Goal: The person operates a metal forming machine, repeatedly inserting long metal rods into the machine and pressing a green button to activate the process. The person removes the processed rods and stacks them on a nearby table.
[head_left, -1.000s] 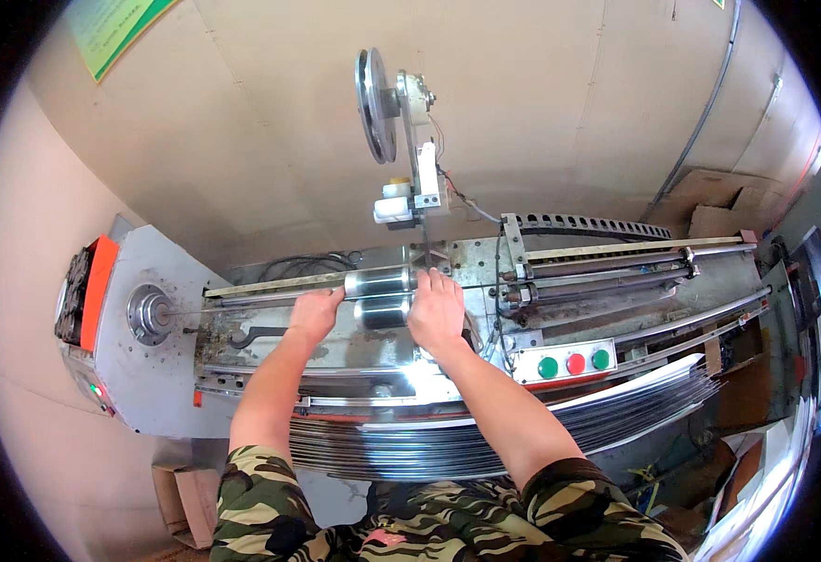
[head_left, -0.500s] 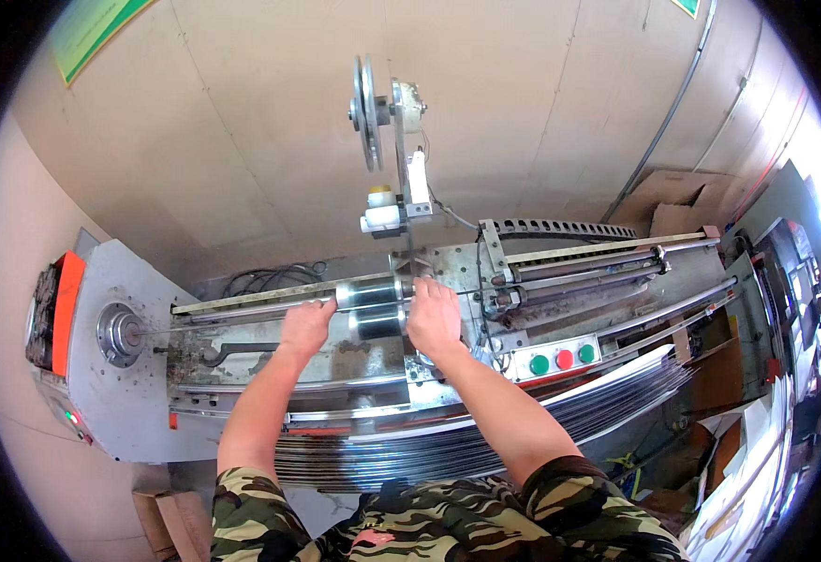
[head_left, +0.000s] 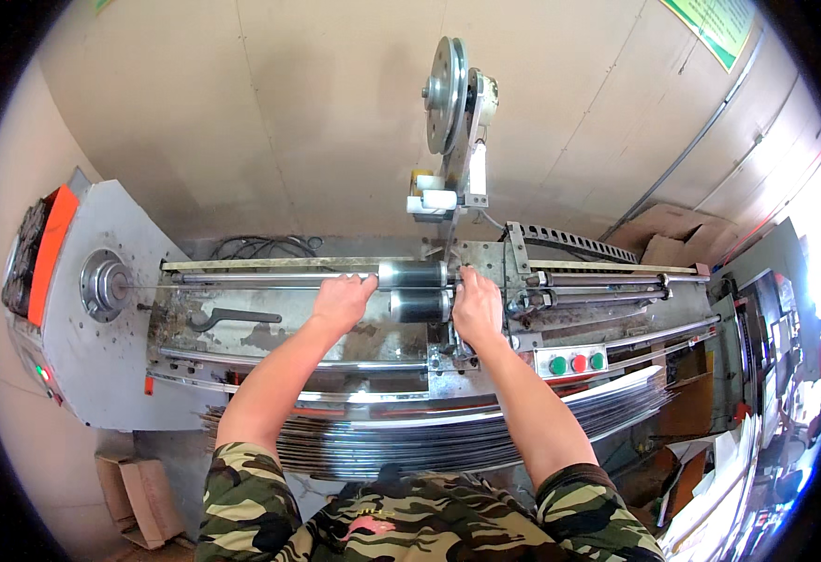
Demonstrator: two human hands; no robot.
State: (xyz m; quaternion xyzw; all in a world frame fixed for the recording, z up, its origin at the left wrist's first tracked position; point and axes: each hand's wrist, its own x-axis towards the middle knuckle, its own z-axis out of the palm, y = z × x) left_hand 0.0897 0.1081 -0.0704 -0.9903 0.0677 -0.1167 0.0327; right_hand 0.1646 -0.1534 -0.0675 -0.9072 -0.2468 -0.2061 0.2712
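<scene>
My left hand is closed around a thin metal rod that runs from the round chuck at the left end of the machine. Its fingertips lie just left of two shiny dark rollers, the far roller and the near roller. At the rollers' right end my right hand is closed, its fingers curled down over the carriage. What those fingers grip is hidden beneath them. Above the rollers rises an arm carrying a grooved metal wheel.
A hook wrench lies on the machine bed. The button box, with green and red buttons, is right of my right forearm. A bundle of long thin rods lies along the front. Cardboard leans against the wall.
The carriage with the rollers, wheel arm and button box has moved right along the rails. Both my hands have moved right with it. My view has also shifted.
</scene>
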